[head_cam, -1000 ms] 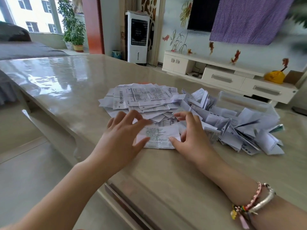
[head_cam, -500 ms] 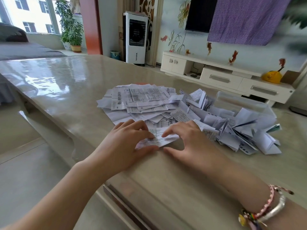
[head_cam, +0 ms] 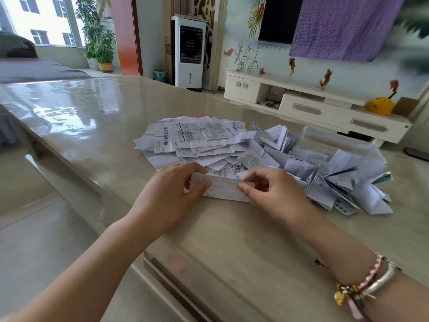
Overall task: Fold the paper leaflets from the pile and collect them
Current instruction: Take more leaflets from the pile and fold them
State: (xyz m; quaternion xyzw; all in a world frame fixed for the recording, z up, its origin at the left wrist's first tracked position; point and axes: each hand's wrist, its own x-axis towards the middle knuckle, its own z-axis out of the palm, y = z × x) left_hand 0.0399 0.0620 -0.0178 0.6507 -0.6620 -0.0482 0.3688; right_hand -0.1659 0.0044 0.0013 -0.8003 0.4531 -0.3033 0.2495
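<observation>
A home living room: a white TV cabinet point(head_cam: 311, 105) under a wall-mounted television point(head_cam: 277, 19), a standing air cooler point(head_cam: 190, 51), potted plants point(head_cam: 98, 40) by the window, and a glossy table point(head_cam: 92, 112).

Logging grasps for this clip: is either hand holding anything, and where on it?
Yes. Both hands hold one leaflet at the table's near edge: the left hand pinches its left end, the right hand its right end.

Bare table point(head_cam: 97, 117) left; flat pile point(head_cam: 197, 140), folded leaflets point(head_cam: 336, 180) crowding far right.
</observation>
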